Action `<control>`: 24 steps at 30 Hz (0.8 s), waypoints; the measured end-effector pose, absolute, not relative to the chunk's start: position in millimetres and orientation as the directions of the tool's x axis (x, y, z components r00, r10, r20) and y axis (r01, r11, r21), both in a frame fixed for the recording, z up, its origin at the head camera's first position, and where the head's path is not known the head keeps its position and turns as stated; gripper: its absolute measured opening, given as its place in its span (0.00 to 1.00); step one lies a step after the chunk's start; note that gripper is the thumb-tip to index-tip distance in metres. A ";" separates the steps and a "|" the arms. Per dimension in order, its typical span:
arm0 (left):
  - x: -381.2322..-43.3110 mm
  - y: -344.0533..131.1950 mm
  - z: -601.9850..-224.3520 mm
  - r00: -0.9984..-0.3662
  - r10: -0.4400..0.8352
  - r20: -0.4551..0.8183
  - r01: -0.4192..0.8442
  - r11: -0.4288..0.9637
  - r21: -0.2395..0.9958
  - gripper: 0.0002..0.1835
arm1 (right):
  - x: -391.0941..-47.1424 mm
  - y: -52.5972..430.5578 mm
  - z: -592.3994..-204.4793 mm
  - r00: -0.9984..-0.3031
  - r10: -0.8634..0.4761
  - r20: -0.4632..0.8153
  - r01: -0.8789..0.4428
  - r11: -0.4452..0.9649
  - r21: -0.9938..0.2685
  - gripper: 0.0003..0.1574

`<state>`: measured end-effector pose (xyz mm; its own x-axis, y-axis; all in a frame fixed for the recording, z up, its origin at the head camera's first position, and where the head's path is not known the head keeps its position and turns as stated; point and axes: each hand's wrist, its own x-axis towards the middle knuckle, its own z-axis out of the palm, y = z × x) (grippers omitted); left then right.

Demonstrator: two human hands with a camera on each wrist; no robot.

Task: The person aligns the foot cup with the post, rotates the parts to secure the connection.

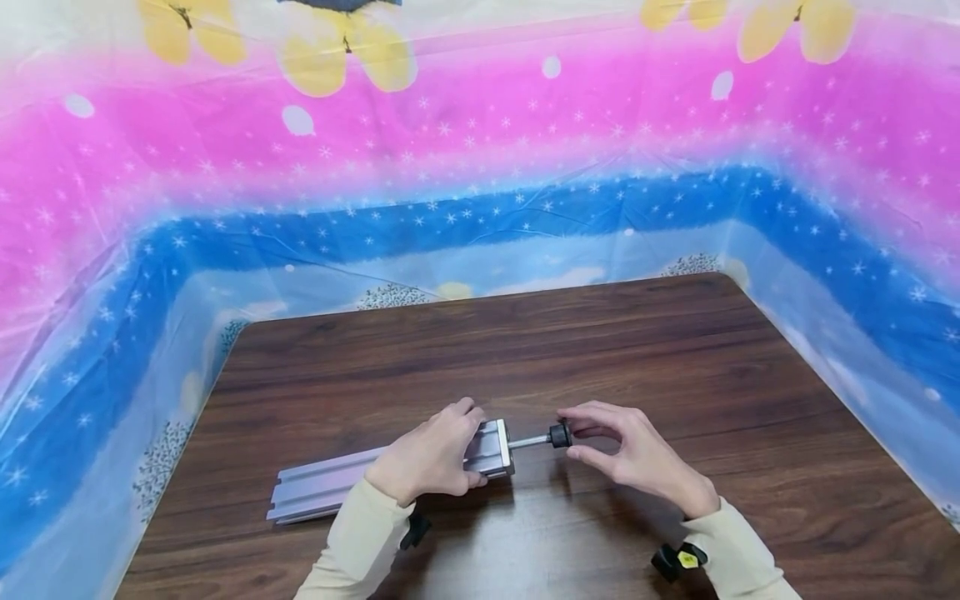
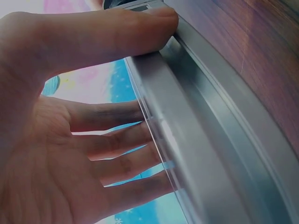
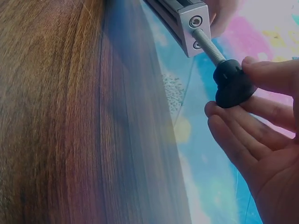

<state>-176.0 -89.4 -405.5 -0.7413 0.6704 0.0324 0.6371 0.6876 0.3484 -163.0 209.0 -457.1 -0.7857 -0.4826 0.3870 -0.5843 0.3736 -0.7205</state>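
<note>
A silver aluminium profile (image 1: pixel 322 483) with long grooves lies across the front of the table, with a plate (image 1: pixel 501 447) on its right end. My left hand (image 1: pixel 431 454) grips the profile near that end; in the left wrist view the thumb (image 2: pixel 140 32) rests on one face and the fingers reach behind the opposite side. From the end plate sticks out a threaded rod (image 3: pixel 210 46) carrying a black levelling foot (image 3: pixel 233 88). My right hand (image 1: pixel 637 454) pinches this foot between thumb and fingertips. Two socket screws (image 3: pixel 196 21) show in the plate beside the rod.
The brown wood-grain table (image 1: pixel 480 358) stands against a pink and blue printed cloth (image 1: pixel 480 167) that hangs behind it and at both sides. Black camera mounts sit at both wrists, the right one (image 1: pixel 678 560) with a yellow label.
</note>
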 end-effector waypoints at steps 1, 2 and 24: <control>-176.1 -89.2 -405.2 -0.743 0.669 0.031 0.635 0.689 0.350 0.30 | -163.4 208.6 -457.0 -0.792 -0.479 0.378 -0.577 0.383 -0.722 0.26; -176.1 -89.1 -405.1 -0.745 0.666 0.029 0.632 0.692 0.349 0.30 | -163.6 208.1 -456.7 -0.800 -0.475 0.366 -0.565 0.393 -0.725 0.25; -175.1 -88.3 -405.7 -0.747 0.664 0.031 0.630 0.694 0.349 0.30 | -168.0 202.8 -455.0 -0.893 -0.420 0.162 -0.385 0.526 -0.759 0.14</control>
<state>-175.1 -88.3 -405.7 -0.7474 0.6637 0.0306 0.6302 0.6935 0.3491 -168.0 202.8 -455.0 -0.8930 -0.4200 0.1620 -0.3848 0.5257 -0.7587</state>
